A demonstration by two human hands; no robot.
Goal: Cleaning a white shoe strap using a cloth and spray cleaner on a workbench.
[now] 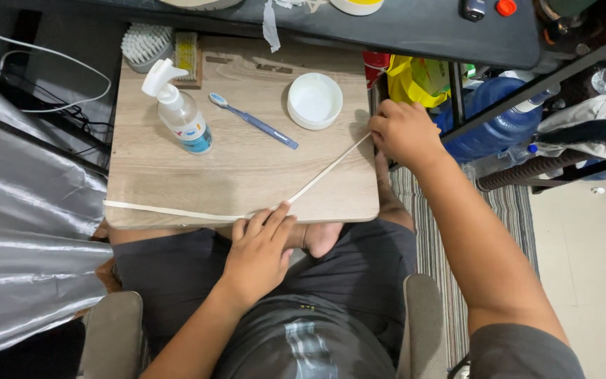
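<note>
Pressing down near the front edge of a small wooden lap table (pixel 247 168), the left hand (pixel 259 247) has its fingertips on a thin pale strip (pixel 324 172), pinning it to the board w/ fingers mostly flat, not curled round it. Right hand (pixel 402 132) is at the table's right edge, fingers closed into a pinch on the strip's far end, pulling it taut. So the strip runs diagonal from the right hand down to the left fingertips, then bends and carries on along the front edge to the left corner, lying flat on the wood.

Other stuff on the table: white spray bottle (pixel 179 111) w/ blue label, standing upright at back left; blue toothbrush (pixel 254 121) lying just right of it, bristle end toward the bottle; round white lid or dish (pixel 315 100) near back right, close to the right hand but apart from it. A scrub brush (pixel 146 43) w/ pale bristles sits at the back left corner, partly off the board.

Person is seated in a chair, dark shorts, a bare foot (pixel 321 237) under the table's front edge beside the left hand. Grey shiny sheeting (pixel 22 231) to the left. A big blue water jug (pixel 499 126) and a yellow bag (pixel 415 81) sit to the right, behind the right hand, on a striped rug (pixel 506 210).
</note>
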